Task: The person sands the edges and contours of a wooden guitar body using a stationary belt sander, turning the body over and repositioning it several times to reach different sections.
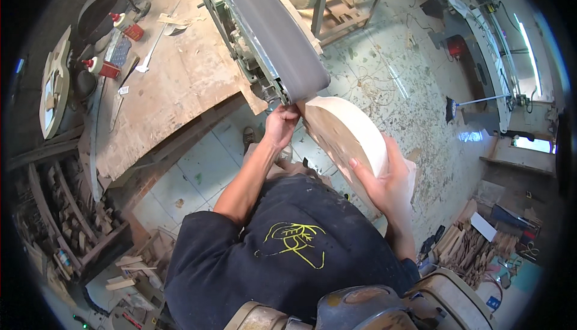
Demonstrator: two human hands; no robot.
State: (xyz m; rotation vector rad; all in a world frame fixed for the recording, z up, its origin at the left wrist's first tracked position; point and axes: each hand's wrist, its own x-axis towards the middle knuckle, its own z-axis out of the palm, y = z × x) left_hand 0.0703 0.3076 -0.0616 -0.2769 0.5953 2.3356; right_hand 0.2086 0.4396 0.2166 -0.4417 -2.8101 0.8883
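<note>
A large curved wooden piece (339, 129), with a pale, smooth edge and a browner flat face, slants in front of me. Its far end meets the rounded front end of a belt sander (273, 36) with a wide grey belt. My left hand (281, 127) is closed at the piece's far left end, just below the sander's roller; its fingertips are partly hidden. Around the piece's near right end my right hand (389, 177) is wrapped, thumb on the brown face and fingers over the pale edge.
The sander stands at the edge of a worn wooden workbench (174, 102). Red-and-white glue bottles (127, 28) and a metal caliper (146, 60) lie there. Wood offcuts fill a rack (72, 210) at lower left; more are piled (463, 246) at lower right. Chips litter the floor (433, 132).
</note>
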